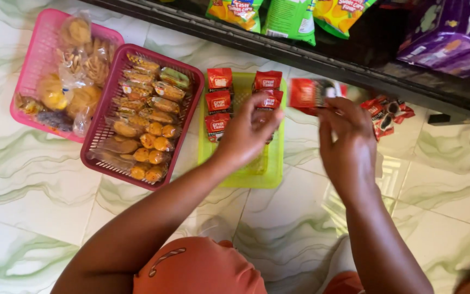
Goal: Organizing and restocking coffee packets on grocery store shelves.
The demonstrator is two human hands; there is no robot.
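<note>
The right hand (349, 139) holds a small red packet (307, 93) up by its edge; its fingers are closed on the packet, a little above the floor, to the right of a lime-green basket (273, 169). The packet is blurred, so I cannot tell its details.

The left hand (248, 133) is over the right column of this green basket, with the fingers curled down onto the red packets (268, 90) there. If the fingers really clamp one packet or only touch it, I cannot tell. In the left column of the same basket three more red packets (218, 103) lie in a line, one below the other.

Just beside the green basket, on its left, stands a dark pink basket (96, 158). It is full of small wrapped cakes and biscuits (148, 130) in clear wrappers. Further to the left, and partly under the dark pink one, is a light pink basket (36, 54) with clear bags of cookies (80, 60).

To the right of the right hand, a few red packets (387, 111) lie loose on the floor (39, 190), which is of white tiles with green veins. Along the top runs a dark shelf (354, 71) with green and yellow snack bags (289, 16) and purple packages (452, 32).
</note>
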